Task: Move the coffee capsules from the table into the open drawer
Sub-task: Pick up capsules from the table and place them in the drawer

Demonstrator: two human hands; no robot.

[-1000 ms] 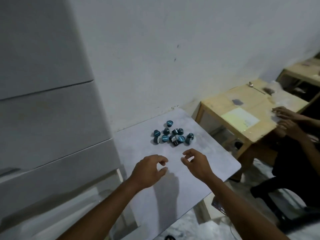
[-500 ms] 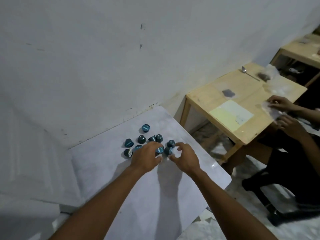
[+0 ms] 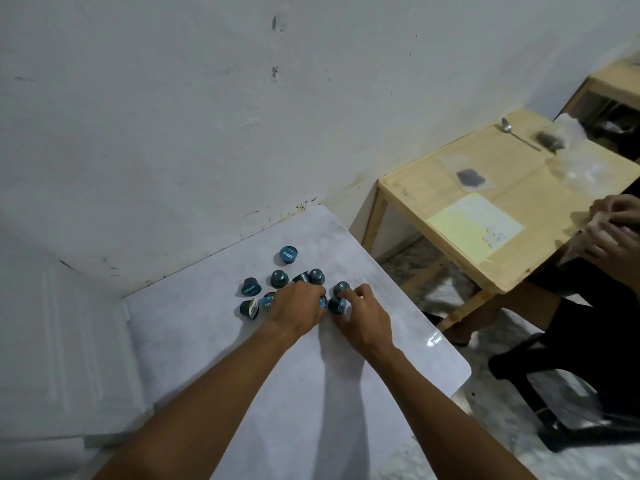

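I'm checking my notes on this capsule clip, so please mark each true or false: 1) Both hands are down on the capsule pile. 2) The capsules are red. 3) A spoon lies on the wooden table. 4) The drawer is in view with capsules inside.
1) Both the left hand and the right hand are on the capsules: true.
2) False: they are blue-teal.
3) The spoon lies on the wooden table: true.
4) False: no open drawer is in view; the capsules sit on the white table.
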